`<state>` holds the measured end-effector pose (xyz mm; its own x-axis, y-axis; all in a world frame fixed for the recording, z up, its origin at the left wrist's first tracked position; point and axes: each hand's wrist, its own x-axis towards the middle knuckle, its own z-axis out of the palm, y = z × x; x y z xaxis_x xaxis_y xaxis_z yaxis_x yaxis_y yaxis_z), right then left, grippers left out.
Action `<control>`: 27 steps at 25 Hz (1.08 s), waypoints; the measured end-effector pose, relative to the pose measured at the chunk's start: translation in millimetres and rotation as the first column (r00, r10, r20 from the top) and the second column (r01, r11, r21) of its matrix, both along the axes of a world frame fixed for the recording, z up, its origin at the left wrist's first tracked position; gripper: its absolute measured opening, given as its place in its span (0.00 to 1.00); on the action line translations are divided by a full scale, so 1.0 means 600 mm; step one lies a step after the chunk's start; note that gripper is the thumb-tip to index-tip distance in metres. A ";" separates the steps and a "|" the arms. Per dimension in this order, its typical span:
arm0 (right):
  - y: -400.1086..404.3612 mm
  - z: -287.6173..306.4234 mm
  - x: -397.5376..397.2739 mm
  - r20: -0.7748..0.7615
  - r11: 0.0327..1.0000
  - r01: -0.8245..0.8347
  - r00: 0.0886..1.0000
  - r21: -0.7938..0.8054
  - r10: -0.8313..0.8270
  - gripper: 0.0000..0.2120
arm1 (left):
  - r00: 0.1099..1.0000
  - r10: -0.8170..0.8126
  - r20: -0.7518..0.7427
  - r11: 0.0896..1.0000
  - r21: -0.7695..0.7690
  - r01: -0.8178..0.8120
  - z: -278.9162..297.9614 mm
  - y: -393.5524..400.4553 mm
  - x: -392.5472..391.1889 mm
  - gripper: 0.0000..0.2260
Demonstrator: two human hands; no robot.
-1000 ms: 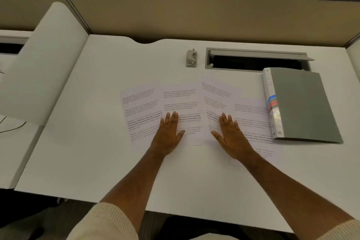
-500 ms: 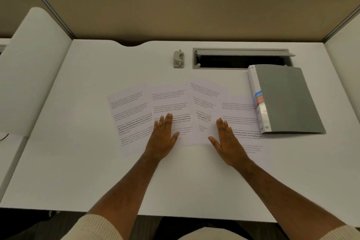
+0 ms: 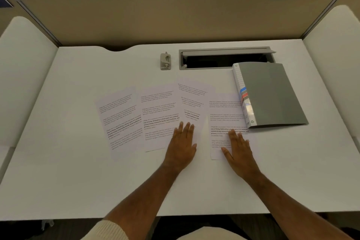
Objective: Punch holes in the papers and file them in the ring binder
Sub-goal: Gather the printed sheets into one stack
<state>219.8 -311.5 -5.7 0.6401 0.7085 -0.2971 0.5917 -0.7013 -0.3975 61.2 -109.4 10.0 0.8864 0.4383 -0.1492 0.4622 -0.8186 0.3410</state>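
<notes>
4 printed papers point(image 3: 155, 115) lay fanned across frame centre on white desk point(image 3: 68, 171). Left hand point(image 3: 182, 145) and right hand point(image 3: 238, 149) pressed flat on them, fingers straight, apart. Hole punch point(image 3: 165, 61) upper centre; grey ring binder point(image 3: 272, 93) closed, right.

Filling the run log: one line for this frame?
stage: pre-punch | left hand: flat on printed white paper sheets | right hand: flat on sheets | small grey hole punch: untouched | grey ring binder: closed

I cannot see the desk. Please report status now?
Left hand and right hand flat on papers. Ring binder closed, overlapping rightmost sheet. Hole punch untouched behind.
</notes>
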 end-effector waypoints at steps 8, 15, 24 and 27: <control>-0.003 -0.007 -0.032 -0.019 0.999 -0.027 0.999 0.036 0.028 0.38 | 0.966 0.239 0.099 0.937 -0.283 -0.203 0.026 -0.129 0.026 0.31; -0.006 -0.008 -0.039 -0.049 0.998 -0.053 0.997 0.028 0.054 0.39 | 0.750 0.652 -0.112 0.502 -0.678 -0.537 0.030 -0.143 0.055 0.31; -0.004 -0.003 -0.038 -0.051 0.995 -0.097 0.994 -0.035 0.095 0.38 | 0.632 0.741 -0.227 0.299 -0.731 -0.613 0.053 -0.145 0.077 0.30; -0.006 -0.002 -0.038 -0.055 0.994 -0.105 0.993 -0.037 0.103 0.38 | 0.573 0.770 -0.280 0.153 -0.792 -0.592 0.064 -0.149 0.084 0.26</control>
<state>196.9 -315.0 -7.0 0.5461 0.7574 -0.3580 0.6415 -0.6529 -0.4028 111.9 -199.1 48.5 0.3335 0.6570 -0.6761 0.5560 0.4420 0.7039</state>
